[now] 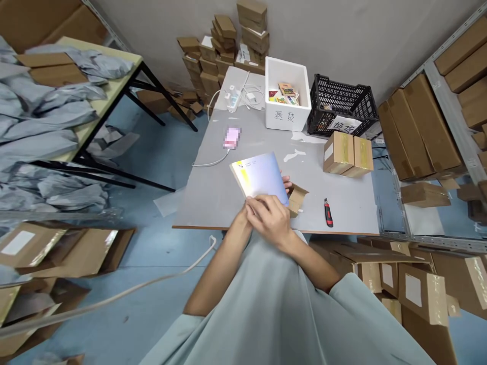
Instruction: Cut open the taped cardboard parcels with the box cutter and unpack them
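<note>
Rectangular blue-white glossy paper book [263,176] sits tilted above grey tabletop's [213,203] near side. Left hand [286,182] closed round it from beneath; right hand [271,218] curled at near edge, can't tell if pinching. Probably light, stiffish, slick: take 2 opposite edges.

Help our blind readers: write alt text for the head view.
A person's left hand holds a book from beneath, the right hand at its near edge, over a grey table. Beyond stand a white bin and black crate; a cutter lies right.
</note>
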Motion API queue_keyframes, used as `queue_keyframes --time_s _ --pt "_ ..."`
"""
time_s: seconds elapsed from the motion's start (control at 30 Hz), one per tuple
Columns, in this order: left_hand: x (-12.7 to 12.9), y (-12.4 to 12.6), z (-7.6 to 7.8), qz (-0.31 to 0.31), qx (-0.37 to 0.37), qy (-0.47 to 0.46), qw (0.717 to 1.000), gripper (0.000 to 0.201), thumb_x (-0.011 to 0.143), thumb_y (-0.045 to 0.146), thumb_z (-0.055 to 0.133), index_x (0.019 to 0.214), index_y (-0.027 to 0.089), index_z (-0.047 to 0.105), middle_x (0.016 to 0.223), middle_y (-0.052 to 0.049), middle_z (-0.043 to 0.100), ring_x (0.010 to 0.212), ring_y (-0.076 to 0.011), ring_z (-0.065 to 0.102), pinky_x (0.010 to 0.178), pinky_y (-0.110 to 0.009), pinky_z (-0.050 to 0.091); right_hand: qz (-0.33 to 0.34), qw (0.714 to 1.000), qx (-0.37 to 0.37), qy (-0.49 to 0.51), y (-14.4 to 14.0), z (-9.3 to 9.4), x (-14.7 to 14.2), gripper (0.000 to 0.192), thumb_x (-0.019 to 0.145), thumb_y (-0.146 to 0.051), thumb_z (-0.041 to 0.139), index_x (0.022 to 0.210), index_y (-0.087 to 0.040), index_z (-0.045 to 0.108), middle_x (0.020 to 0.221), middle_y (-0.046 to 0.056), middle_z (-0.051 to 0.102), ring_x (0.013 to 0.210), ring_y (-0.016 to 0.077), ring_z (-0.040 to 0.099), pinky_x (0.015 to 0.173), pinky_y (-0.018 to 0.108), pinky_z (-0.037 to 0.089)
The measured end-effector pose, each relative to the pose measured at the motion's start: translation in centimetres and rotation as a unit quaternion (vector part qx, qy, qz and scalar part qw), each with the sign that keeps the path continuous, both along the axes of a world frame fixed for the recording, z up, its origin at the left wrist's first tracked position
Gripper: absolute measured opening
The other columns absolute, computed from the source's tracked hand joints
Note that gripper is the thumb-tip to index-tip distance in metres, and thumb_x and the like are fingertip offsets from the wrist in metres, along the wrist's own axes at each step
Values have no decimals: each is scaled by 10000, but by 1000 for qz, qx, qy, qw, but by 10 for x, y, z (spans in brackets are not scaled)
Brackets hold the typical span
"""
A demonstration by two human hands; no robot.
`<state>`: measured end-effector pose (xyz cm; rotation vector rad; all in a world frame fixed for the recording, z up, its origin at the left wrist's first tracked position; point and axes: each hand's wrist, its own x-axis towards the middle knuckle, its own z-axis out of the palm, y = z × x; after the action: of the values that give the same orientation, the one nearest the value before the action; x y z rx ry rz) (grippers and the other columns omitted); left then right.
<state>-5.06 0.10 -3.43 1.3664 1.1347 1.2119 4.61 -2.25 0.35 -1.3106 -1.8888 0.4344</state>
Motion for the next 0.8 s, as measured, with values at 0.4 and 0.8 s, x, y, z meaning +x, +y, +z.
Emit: queue_keyframes --time_s 0.4,0.8 --pt "-14 84 23 -9 -260 -192 946 681 745 452 961 1339 151 818 1278 -150 873 1114 -324 840 871 -352 689 -95 829 -286 471 66 -11 93 475 938 -602 800 1235 -232 820 1113 73 858 842 232 769 503 261 605" --pt "-6 167 35 -23 -251 -190 949 532 835 334 948 1341 222 826 1347 -134 824 1069 -259 818 682 -280 709 -73 793 -278 537 152 -24 125 619 766 -488 1021 1293 -245 805 1269 77 852 1023 225 811 850 350 752"
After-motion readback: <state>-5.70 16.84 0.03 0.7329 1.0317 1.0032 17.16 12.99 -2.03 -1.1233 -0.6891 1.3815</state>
